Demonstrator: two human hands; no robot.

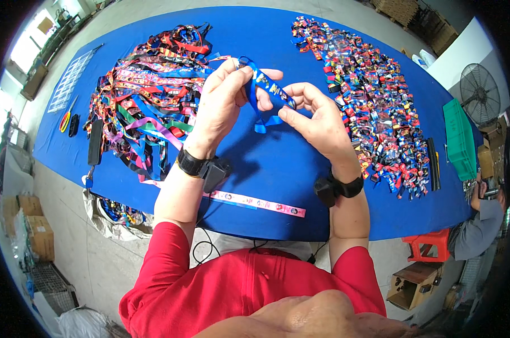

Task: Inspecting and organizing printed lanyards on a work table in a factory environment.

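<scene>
A blue printed lanyard strap [274, 90] is stretched between my two hands above the middle of the table. My left hand [226, 93] pinches its upper end, near a small dark ring or clip. Thumb and fingers of my right hand [317, 115] grip the strap's other end, and a short blue tail hangs below. To the left lies a big tangled heap of colourful lanyards [153, 79]. A pink printed strap [260, 204] lies flat along the near table edge, with a blue strip partly under it.
Rows of bundled colourful lanyards [373, 96] cover the table's right side. The blue tablecloth [255, 169] shows between. Scissors [65, 121] and a wire rack [72, 81] lie far left. A green crate [459, 138] and a fan [480, 94] stand right, near a co-worker's sleeve [480, 225].
</scene>
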